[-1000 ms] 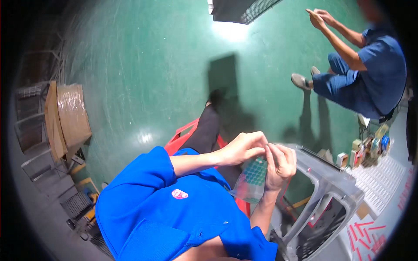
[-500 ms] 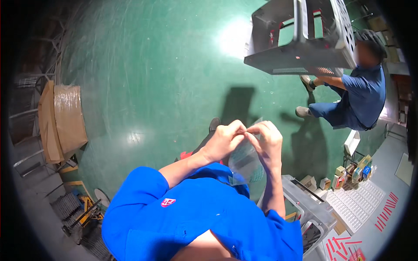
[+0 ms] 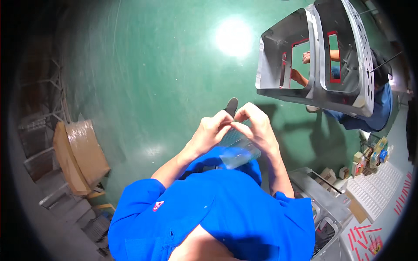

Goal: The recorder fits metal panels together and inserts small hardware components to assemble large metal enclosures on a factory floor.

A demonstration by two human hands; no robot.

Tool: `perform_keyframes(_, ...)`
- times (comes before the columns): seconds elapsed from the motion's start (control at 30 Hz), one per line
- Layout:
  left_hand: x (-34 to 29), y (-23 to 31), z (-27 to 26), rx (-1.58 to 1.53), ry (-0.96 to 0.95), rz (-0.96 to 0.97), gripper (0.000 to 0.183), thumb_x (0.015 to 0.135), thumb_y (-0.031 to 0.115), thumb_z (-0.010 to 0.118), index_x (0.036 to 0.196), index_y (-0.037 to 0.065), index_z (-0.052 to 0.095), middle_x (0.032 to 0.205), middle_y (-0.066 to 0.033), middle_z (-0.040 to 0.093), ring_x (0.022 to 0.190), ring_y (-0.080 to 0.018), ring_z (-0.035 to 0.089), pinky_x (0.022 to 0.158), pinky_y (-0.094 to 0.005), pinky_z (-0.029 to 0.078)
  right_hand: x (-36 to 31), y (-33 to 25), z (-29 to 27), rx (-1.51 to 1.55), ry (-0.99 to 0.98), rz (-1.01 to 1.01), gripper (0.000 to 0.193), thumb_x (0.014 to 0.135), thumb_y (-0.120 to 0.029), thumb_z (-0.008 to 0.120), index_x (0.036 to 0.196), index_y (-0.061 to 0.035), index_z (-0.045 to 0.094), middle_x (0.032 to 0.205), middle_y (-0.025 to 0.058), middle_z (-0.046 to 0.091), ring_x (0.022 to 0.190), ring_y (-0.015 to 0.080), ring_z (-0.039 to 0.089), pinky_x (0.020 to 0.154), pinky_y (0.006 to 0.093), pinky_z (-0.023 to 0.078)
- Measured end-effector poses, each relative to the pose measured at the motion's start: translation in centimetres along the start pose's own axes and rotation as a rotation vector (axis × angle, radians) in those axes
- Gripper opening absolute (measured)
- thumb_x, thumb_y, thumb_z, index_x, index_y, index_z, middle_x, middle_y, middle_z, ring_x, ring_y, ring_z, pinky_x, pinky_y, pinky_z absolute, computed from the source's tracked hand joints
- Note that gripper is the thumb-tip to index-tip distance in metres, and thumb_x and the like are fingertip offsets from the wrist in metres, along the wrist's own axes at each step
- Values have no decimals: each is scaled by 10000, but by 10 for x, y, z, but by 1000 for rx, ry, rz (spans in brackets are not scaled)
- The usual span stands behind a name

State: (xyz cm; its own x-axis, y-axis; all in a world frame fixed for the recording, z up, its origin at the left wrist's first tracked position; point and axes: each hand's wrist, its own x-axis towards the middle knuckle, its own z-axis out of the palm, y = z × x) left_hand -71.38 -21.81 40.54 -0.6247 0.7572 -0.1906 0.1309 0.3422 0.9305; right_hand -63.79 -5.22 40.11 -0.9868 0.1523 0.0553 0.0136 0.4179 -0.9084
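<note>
In front of my chest, a thin clear plastic bag (image 3: 237,152) hangs down, see-through and crinkled. My left hand (image 3: 212,130) pinches its upper edge between thumb and forefinger. Close beside it, almost touching, my right hand (image 3: 256,129) is closed on the same edge with thumb and curled fingers. Both sets of fingertips meet at the top of the bag, and the exact spot they grip is partly hidden.
A large grey metal housing (image 3: 337,102) with two openings hangs at upper right; a co-worker (image 3: 374,108) in blue is behind it. Another grey frame (image 3: 305,178) stands by my right arm, near a bench with a white tray (image 3: 374,191) and red strips (image 3: 359,237). Cardboard (image 3: 89,150) leans left.
My hands and the bag have shifted slightly left and up in view, still pinching. The grey housing appears lower and further right, and the co-worker's hands now show through its openings.
</note>
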Motion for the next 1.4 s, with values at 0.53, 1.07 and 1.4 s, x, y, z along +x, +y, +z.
perform_keyframes(0.53,216,-9,-105,68,-175,20,95,880,20,568,972,-3,573,877,-90,635,852,-142,625,767,-274,492,179,44,-8,84,517,132,91,730,-1,687,755,-11,601,736,71,602,674,173,601,613,302,476)
perform_keyframes(1.07,554,-136,-10,650,-544,576,943,684,590,711,1348,14,369,1020,-208,642,935,-306,638,803,-398,500,133,273,-31,194,1909,529,54,857,-55,620,850,-11,591,749,22,573,662,86,536,619,231,462)
perform_keyframes(1.4,568,-118,32,655,-576,551,573,777,428,705,1190,79,517,770,-151,683,725,-236,677,636,-335,503,144,320,-17,478,2322,304,65,848,-50,620,892,-16,588,797,21,577,629,83,514,580,219,447)
